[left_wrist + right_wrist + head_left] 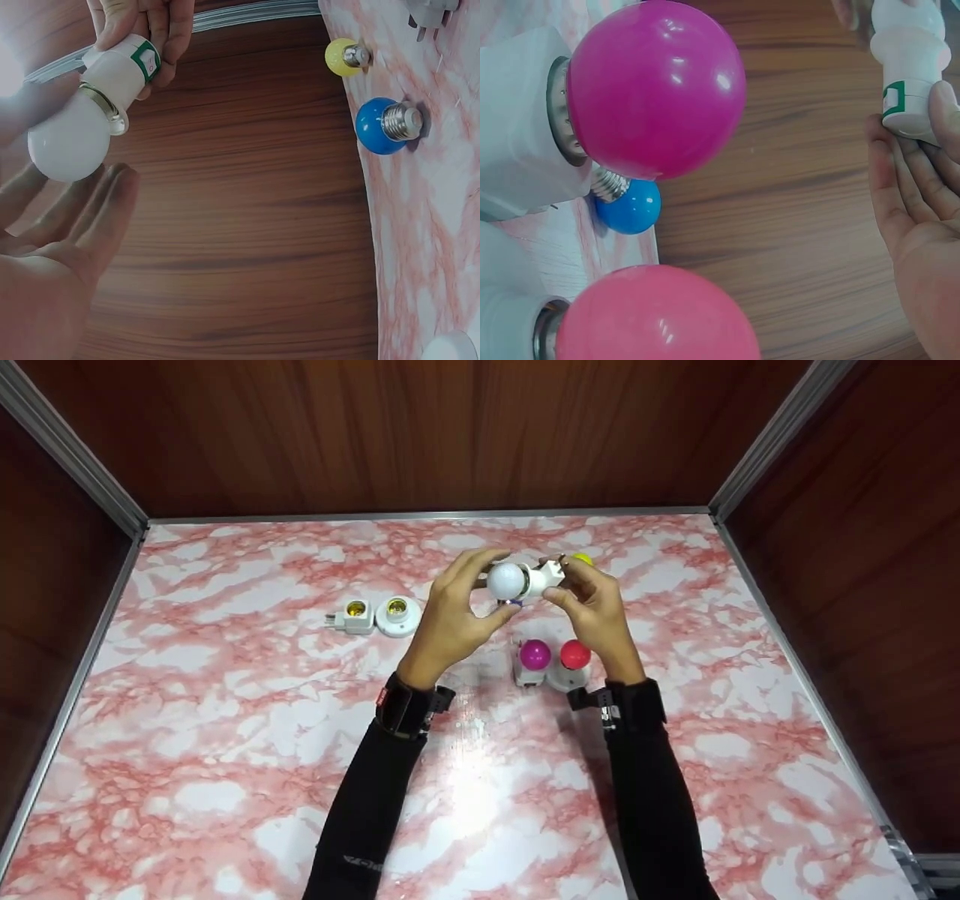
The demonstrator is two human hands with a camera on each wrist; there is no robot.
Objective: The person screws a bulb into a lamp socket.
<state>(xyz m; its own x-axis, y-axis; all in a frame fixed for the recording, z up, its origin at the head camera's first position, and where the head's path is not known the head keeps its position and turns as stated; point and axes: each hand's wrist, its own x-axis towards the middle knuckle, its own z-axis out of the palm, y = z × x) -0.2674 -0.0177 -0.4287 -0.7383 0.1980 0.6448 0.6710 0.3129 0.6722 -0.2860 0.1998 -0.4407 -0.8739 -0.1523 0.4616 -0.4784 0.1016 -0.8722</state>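
Note:
A white light bulb (505, 582) sits in a white plug-in lamp holder (537, 583), raised above the table. My left hand (455, 607) curves around the bulb, thumb on the near side and fingers on the far side. My right hand (598, 604) grips the holder at its plug end between thumb and fingers. A green-framed switch (146, 61) shows on the holder's end in the left wrist view. Below the hands, a magenta bulb (535, 655) stands in a white plug-in holder (530, 678), beside a red bulb (575, 654) in a round white base (568, 679).
Left of the hands lie a white plug-in holder (357, 618) and a round lamp base (398, 617), both without bulbs. A blue bulb (380, 126) and a yellow bulb (343, 58) lie loose on the marbled table (225, 720). Brown wood-look walls (420, 435) enclose the back and sides.

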